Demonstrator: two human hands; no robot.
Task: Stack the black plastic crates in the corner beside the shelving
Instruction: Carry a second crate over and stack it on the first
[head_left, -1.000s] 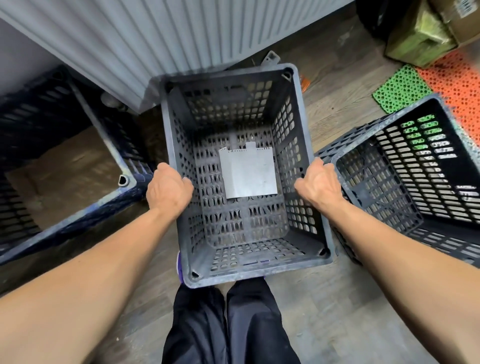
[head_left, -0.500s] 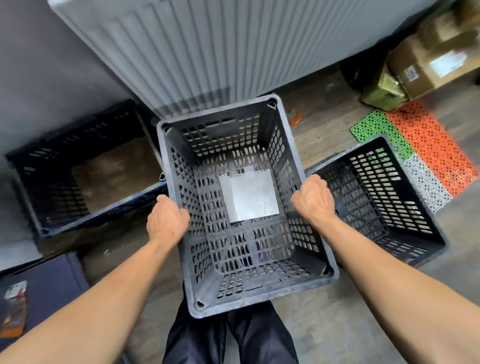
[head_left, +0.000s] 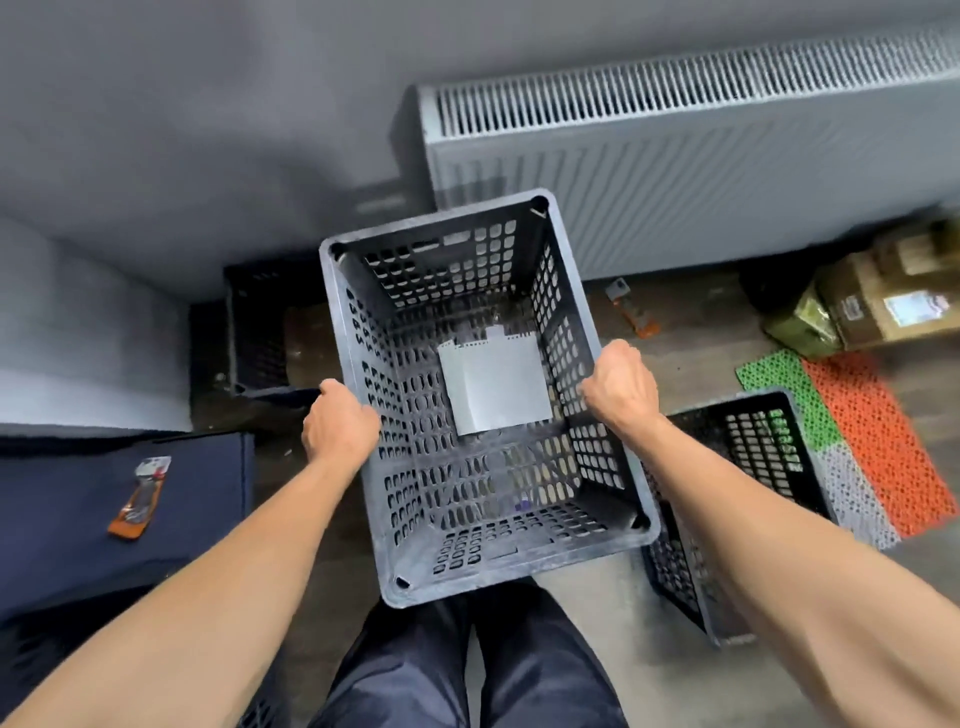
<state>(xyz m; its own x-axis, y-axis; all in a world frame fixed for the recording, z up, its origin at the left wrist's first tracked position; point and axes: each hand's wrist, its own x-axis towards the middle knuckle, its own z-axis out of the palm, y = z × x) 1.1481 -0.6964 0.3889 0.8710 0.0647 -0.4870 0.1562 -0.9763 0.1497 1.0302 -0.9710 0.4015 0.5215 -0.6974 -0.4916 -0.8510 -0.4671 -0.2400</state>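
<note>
Wood-plank floor (head_left: 691, 358) below; left hand (head_left: 340, 428) and right hand (head_left: 621, 387) each clamp the perforated black plastic crate's (head_left: 488, 488) long rims.

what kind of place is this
Probably a storeroom or back room: perforated black crates on the floor, another held crate, cardboard boxes by a wall radiator, loose plastic floor mats.

The left grip (head_left: 340, 426) and right grip (head_left: 621, 387) hold the crate (head_left: 493, 545) by its rims; a sheet (head_left: 496, 384) lies between them.
</note>
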